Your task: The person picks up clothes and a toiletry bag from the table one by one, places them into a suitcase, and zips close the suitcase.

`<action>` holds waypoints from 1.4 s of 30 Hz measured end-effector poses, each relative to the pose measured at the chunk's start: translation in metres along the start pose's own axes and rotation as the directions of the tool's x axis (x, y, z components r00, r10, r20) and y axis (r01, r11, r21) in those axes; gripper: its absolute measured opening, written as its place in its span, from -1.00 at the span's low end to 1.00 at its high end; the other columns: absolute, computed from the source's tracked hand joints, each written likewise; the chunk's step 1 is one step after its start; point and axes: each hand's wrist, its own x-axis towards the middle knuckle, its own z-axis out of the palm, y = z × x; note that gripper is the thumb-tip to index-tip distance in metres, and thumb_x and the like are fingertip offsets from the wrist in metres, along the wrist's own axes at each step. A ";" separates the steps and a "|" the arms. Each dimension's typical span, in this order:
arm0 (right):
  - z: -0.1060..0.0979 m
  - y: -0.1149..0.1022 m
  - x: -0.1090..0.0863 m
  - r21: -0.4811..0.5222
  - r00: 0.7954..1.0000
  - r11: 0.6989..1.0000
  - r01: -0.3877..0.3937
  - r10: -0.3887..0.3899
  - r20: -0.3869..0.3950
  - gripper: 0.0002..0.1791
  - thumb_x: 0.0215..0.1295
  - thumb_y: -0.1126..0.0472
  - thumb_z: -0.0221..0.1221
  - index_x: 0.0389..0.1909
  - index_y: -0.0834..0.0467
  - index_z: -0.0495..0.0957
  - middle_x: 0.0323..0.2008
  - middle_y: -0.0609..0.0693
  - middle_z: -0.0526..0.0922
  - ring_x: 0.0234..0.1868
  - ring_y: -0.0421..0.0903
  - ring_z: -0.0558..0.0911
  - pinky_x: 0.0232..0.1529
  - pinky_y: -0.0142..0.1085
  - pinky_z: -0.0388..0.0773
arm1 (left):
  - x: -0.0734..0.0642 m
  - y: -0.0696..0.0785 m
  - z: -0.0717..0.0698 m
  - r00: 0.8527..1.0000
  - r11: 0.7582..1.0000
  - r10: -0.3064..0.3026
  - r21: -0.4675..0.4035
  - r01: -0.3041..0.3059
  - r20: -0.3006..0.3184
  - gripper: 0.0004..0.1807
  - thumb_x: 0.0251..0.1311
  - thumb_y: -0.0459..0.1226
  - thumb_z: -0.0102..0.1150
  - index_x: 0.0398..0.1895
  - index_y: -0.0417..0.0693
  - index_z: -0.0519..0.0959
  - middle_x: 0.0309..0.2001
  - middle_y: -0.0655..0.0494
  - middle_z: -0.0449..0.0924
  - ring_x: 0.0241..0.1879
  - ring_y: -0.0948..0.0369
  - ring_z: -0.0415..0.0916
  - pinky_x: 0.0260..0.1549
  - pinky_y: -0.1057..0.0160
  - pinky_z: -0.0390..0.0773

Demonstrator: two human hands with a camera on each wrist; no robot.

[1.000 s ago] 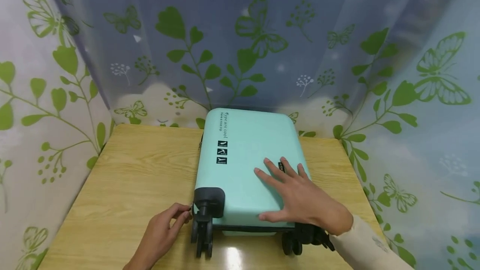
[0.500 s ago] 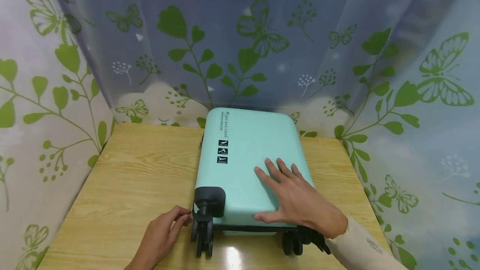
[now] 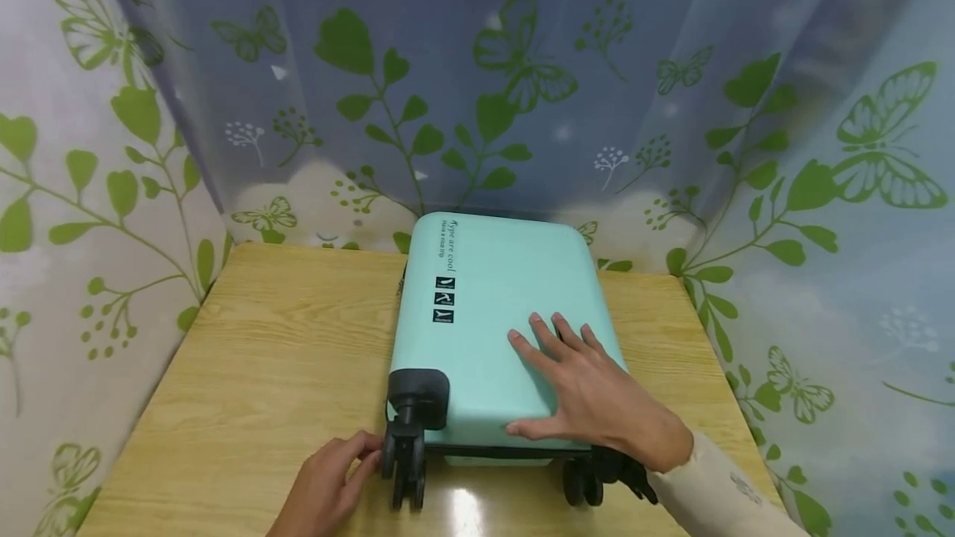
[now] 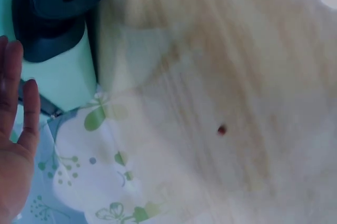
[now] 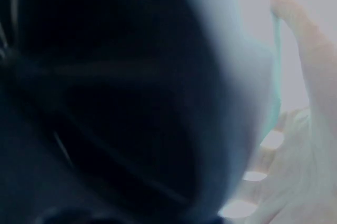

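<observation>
A mint-green hard-shell suitcase (image 3: 492, 313) lies flat, its black caster wheels (image 3: 406, 462) facing me. At its near left corner my left hand (image 3: 328, 479) pinches the zipper pull with thumb and index finger; the fingertips are partly hidden behind the wheel. In the left wrist view, straighter fingers of the left hand (image 4: 16, 108) show beside the black corner guard (image 4: 47, 34). My right hand (image 3: 597, 392) rests on the lid's near right part, fingers spread and thumb at the front edge. A dark blurred shape fills most of the right wrist view.
The suitcase is on a wood-grain table (image 3: 276, 338). Curtains (image 3: 418, 81) printed with leaves and butterflies enclose the back and both sides. A second caster (image 3: 582, 483) stands below my right wrist.
My left hand has moved a little toward me and right, from beside the corner to behind the wheel. The right hand has slid slightly, then stayed put; the suitcase has kept its place.
</observation>
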 end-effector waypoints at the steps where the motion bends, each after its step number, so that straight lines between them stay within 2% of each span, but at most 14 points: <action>1: 0.000 0.000 0.000 -0.002 1.000 1.000 0.002 -0.002 -0.002 0.22 0.23 -0.67 0.23 0.71 0.01 0.28 0.63 0.31 0.33 0.58 0.47 0.38 0.37 0.49 0.43 | -0.001 0.000 0.001 1.000 1.000 0.013 -0.002 -0.013 -0.004 -0.69 0.23 -0.45 0.51 -0.21 0.22 0.73 -0.32 0.48 0.75 -0.29 0.51 0.59 -0.35 0.29 0.60; 4: 0.000 -0.001 0.002 -0.004 1.000 1.000 0.004 -0.004 -0.003 0.22 0.23 -0.68 0.21 0.71 0.02 0.29 0.63 0.31 0.34 0.58 0.47 0.38 0.37 0.48 0.43 | -0.005 0.001 0.003 1.000 1.000 0.023 -0.018 -0.023 -0.002 -0.66 0.18 -0.49 0.50 -0.22 0.19 0.72 -0.32 0.46 0.74 -0.31 0.51 0.59 -0.39 0.32 0.57; 7: 0.000 -0.002 0.002 -0.006 1.000 1.000 0.007 -0.007 -0.001 0.21 0.23 -0.68 0.21 0.71 0.01 0.29 0.63 0.32 0.34 0.58 0.47 0.39 0.37 0.48 0.44 | -0.007 0.006 0.005 0.998 0.997 -0.045 -0.067 0.048 0.043 -0.66 0.23 -0.52 0.44 -0.20 0.19 0.71 -0.34 0.46 0.74 -0.35 0.54 0.56 -0.39 0.34 0.57; 10: 0.000 -0.002 0.002 -0.015 1.000 1.000 0.009 -0.009 -0.004 0.21 0.23 -0.66 0.23 0.71 0.02 0.29 0.62 0.32 0.35 0.56 0.47 0.41 0.34 0.48 0.46 | -0.010 0.014 0.007 0.987 0.985 -0.130 -0.102 0.139 0.090 -0.66 0.28 -0.54 0.36 -0.17 0.17 0.70 -0.38 0.43 0.75 -0.42 0.55 0.54 -0.42 0.36 0.58; 13: 0.000 -0.002 0.001 -0.022 1.000 1.000 0.010 -0.010 -0.009 0.20 0.22 -0.65 0.26 0.70 0.03 0.31 0.61 0.33 0.37 0.54 0.48 0.43 0.32 0.48 0.48 | -0.012 0.020 0.011 0.985 0.982 -0.154 -0.101 0.162 0.081 -0.64 0.24 -0.57 0.31 -0.17 0.14 0.70 -0.44 0.41 0.73 -0.49 0.56 0.49 -0.49 0.38 0.54; 14: -0.001 -0.002 0.001 -0.024 1.000 1.000 0.009 -0.010 -0.009 0.20 0.22 -0.65 0.26 0.70 0.03 0.31 0.60 0.33 0.38 0.54 0.48 0.44 0.31 0.48 0.48 | -0.013 0.021 0.012 0.986 0.982 -0.153 -0.099 0.160 0.067 -0.63 0.22 -0.57 0.32 -0.18 0.14 0.71 -0.46 0.43 0.71 -0.50 0.57 0.47 -0.50 0.39 0.53; 19: -0.001 -0.001 0.000 -0.018 1.000 1.000 0.006 -0.006 -0.006 0.21 0.22 -0.66 0.24 0.70 0.03 0.31 0.60 0.33 0.38 0.53 0.49 0.44 0.30 0.49 0.48 | -0.018 0.023 0.020 0.997 0.993 -0.074 -0.097 0.071 -0.027 -0.59 0.08 -0.59 0.41 -0.19 0.15 0.71 -0.53 0.48 0.65 -0.55 0.60 0.36 -0.54 0.46 0.44; 26: -0.002 0.000 0.000 -0.024 1.000 1.000 0.018 -0.018 -0.009 0.21 0.23 -0.68 0.21 0.70 0.03 0.30 0.60 0.33 0.38 0.52 0.48 0.45 0.29 0.49 0.49 | -0.020 0.027 0.031 0.993 0.990 -0.068 -0.128 0.055 -0.100 -0.65 0.10 -0.53 0.53 -0.25 0.10 0.66 -0.61 0.44 0.63 -0.60 0.67 0.39 -0.58 0.54 0.39; 31: -0.003 0.001 0.000 -0.034 0.999 0.999 0.022 -0.023 -0.027 0.21 0.23 -0.68 0.21 0.69 0.03 0.32 0.59 0.33 0.40 0.51 0.47 0.47 0.28 0.48 0.50 | -0.019 0.031 0.039 0.992 0.995 -0.040 -0.093 0.028 -0.123 -0.67 0.17 -0.45 0.55 -0.33 0.11 0.57 -0.64 0.50 0.55 -0.63 0.74 0.31 -0.64 0.57 0.32; 35: -0.002 0.002 0.000 -0.043 0.999 0.998 0.038 -0.039 -0.036 0.19 0.25 -0.67 0.21 0.68 0.04 0.34 0.57 0.34 0.42 0.50 0.48 0.49 0.25 0.48 0.53 | -0.019 0.031 0.041 0.986 0.999 0.013 -0.029 -0.018 -0.164 -0.63 0.07 -0.47 0.60 -0.35 0.09 0.55 -0.66 0.52 0.50 -0.66 0.73 0.25 -0.68 0.58 0.25; 37: -0.001 0.002 0.000 -0.053 0.998 0.998 0.042 -0.044 -0.042 0.18 0.24 -0.67 0.22 0.67 0.04 0.35 0.56 0.34 0.43 0.48 0.48 0.50 0.24 0.47 0.54 | -0.019 0.032 0.040 0.990 0.999 -0.020 -0.041 0.015 -0.137 -0.64 0.13 -0.46 0.58 -0.34 0.09 0.55 -0.65 0.52 0.51 -0.65 0.70 0.26 -0.67 0.57 0.26; 39: -0.001 0.001 0.001 -0.062 0.998 0.997 0.043 -0.046 -0.044 0.17 0.25 -0.67 0.22 0.67 0.03 0.36 0.56 0.33 0.44 0.48 0.47 0.50 0.25 0.46 0.54 | -0.018 0.034 0.037 0.991 0.992 -0.106 -0.077 0.099 -0.082 -0.71 0.25 -0.40 0.52 -0.33 0.09 0.55 -0.64 0.50 0.53 -0.65 0.65 0.30 -0.64 0.53 0.30; 40: 0.000 0.001 0.002 -0.065 0.998 0.997 0.043 -0.046 -0.046 0.16 0.25 -0.66 0.22 0.67 0.02 0.36 0.56 0.33 0.44 0.49 0.47 0.50 0.25 0.46 0.54 | -0.017 0.035 0.036 0.986 0.984 -0.158 -0.092 0.153 -0.052 -0.75 0.31 -0.36 0.49 -0.32 0.10 0.55 -0.63 0.49 0.53 -0.64 0.62 0.31 -0.62 0.50 0.32; 42: 0.001 0.000 0.003 -0.071 0.998 0.997 0.044 -0.047 -0.050 0.16 0.25 -0.66 0.22 0.68 -0.01 0.35 0.57 0.32 0.43 0.50 0.47 0.49 0.27 0.46 0.54 | -0.015 0.037 0.032 0.967 0.961 -0.256 -0.106 0.254 -0.002 -0.80 0.40 -0.29 0.43 -0.32 0.11 0.56 -0.62 0.46 0.51 -0.63 0.56 0.30 -0.58 0.44 0.34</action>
